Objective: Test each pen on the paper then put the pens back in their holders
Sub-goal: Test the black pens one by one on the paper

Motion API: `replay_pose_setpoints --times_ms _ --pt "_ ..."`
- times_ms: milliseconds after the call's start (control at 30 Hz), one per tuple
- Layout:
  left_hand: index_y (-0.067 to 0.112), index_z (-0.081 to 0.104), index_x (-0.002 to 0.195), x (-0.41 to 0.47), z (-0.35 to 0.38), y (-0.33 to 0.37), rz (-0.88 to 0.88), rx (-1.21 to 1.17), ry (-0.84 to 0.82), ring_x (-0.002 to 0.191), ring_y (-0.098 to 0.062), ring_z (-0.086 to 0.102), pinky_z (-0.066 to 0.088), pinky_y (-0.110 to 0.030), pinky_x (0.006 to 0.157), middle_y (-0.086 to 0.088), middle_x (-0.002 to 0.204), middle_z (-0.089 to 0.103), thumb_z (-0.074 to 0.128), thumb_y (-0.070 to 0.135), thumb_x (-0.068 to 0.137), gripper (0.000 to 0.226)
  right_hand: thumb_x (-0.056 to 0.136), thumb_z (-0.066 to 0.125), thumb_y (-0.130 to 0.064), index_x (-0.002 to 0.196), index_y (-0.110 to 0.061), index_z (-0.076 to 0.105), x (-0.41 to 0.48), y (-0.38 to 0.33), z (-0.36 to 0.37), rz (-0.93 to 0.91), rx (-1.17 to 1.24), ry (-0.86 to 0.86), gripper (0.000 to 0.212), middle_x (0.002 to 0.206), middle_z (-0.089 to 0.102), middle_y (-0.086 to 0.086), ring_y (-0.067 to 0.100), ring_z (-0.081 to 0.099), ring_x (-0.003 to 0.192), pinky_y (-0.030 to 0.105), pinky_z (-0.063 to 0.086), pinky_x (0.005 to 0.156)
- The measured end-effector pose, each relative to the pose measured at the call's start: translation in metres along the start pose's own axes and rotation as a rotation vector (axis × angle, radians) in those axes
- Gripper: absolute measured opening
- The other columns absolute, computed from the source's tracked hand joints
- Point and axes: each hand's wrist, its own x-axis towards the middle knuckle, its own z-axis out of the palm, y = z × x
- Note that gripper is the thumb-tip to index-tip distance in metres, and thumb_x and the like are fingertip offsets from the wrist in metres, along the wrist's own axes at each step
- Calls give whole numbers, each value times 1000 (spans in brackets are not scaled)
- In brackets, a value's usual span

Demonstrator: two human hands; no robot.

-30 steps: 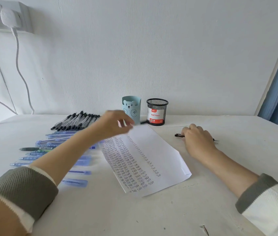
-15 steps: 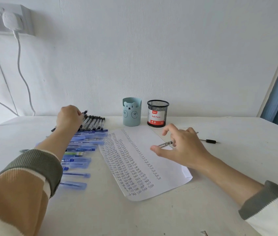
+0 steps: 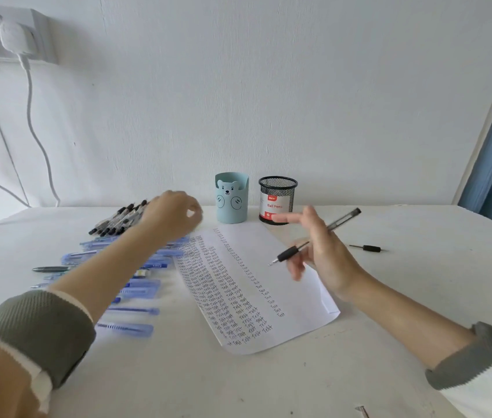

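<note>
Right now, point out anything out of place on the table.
A small black pen part lies alone right of the paper, apart from the pen rows. A small metal bit, perhaps a screw, sits near the front edge of the table.

Your white table (image 3: 268,384) carries a written-over paper sheet (image 3: 293,297) at centre. Behind it, blue bear pen holder (image 3: 232,203) and black mesh pen holder (image 3: 277,200) stand side by side. Left: row of black pens (image 3: 115,221), blue pens (image 3: 136,327) nearer you. Right: small black pen part (image 3: 368,248).
</note>
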Motion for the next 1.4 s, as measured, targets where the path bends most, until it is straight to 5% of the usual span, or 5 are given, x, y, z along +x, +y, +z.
replay_pose_setpoints --times_ms 133,233,400,633,1400 --pt "34 67 110 -18 25 21 68 111 -88 112 -19 52 32 -39 100 6 118 62 47 42 95 26 103 44 -24 124 -14 58 -13 -3 8 289 72 -236 27 78 73 16 20 62 61 27 47 60" --pt "32 63 118 -27 36 21 85 139 -144 113 -20 52 30 -38 102 4 119 60 40 41 98 32 92 64 -25 84 -21 73 -16 1 11 236 -143 -237 13 77 74 1 7 56 62 22 44 61" --pt "28 61 122 -31 38 21 56 85 -146 115 -20 52 30 -38 103 3 123 58 40 38 98 33 86 73 -21 45 -19 41 -25 14 15 124 -313 -139 52 48 48 4 13 43 44 21 35 48" --pt "27 57 126 -32 36 22 45 85 -176 118 -21 50 33 -40 104 1 127 56 38 38 100 35 82 63 0 47 -18 32 -31 17 22 81 -270 -17 50 46 32 5 15 33 46 13 40 45" --pt "25 57 126 -35 34 25 31 68 -205 118 -21 49 36 -40 102 0 127 55 37 36 100 35 79 59 5 46 -17 29 -33 12 22 65 -276 -69 49 52 33 10 12 32 42 14 35 41"
